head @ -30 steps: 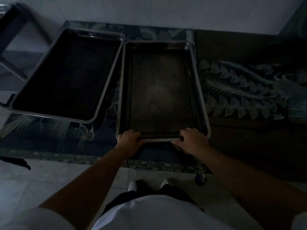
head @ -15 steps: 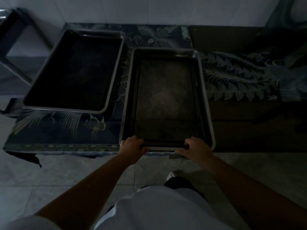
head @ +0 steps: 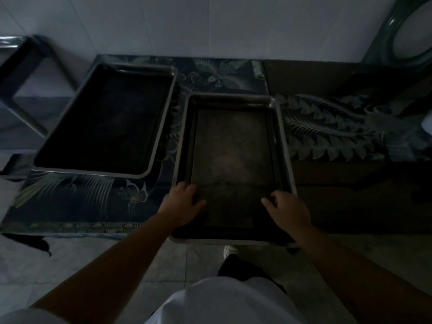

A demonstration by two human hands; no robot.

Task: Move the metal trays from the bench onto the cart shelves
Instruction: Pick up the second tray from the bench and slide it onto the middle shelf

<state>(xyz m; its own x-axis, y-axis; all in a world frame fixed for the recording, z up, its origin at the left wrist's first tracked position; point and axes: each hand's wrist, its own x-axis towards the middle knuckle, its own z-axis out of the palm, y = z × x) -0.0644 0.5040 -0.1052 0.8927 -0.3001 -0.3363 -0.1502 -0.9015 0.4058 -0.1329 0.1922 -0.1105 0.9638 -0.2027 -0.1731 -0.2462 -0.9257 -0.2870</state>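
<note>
While second tray (head: 98,122) sits left of it, L hand (head: 181,205) & R hand (head: 288,210) grasp metal tray (head: 284,146) sides, near end overhanging bench (head: 70,206).

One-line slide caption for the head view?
Both hands, left hand and right hand, hold the right tray overhanging the patterned bench; left tray remains.

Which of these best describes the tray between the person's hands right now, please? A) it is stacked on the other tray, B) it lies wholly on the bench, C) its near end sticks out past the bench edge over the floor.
C: the tray's near rim hangs over floor tiles beyond the bench edge.
</note>
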